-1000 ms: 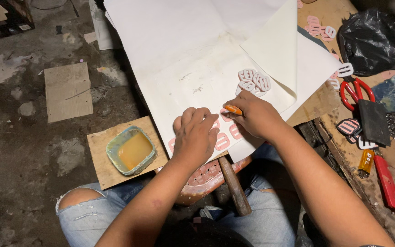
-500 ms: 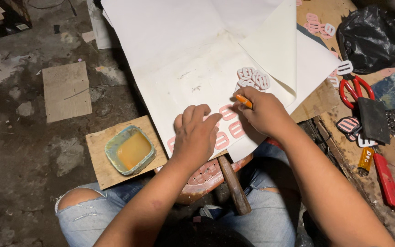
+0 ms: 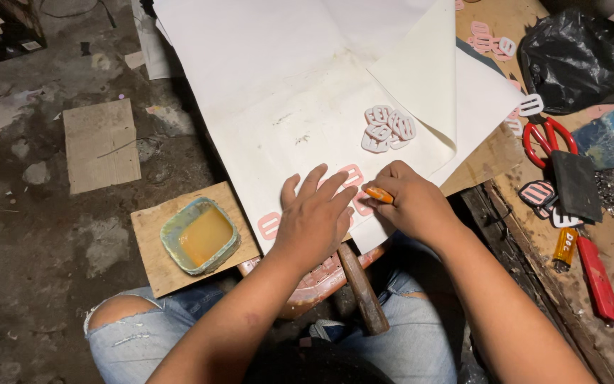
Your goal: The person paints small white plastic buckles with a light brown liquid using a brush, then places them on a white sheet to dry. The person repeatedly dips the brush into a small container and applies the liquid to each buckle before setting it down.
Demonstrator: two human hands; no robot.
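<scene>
The left hand point(image 3: 315, 217) is pressing flat, fingers apart, on the white sheet point(image 3: 286, 107); the right hand point(image 3: 410, 199) is pinching an orange tool point(image 3: 378, 194) over pink pieces point(image 3: 353, 174). A finished-looking pile point(image 3: 387, 129) is lying farther off.

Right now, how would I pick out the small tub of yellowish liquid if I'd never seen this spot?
Start at the big white sheet across the person's lap, then go to its lower left corner. On a square of brown board sits the tub, just left of the left hand. It is the only pale green, square container holding amber liquid.
</scene>
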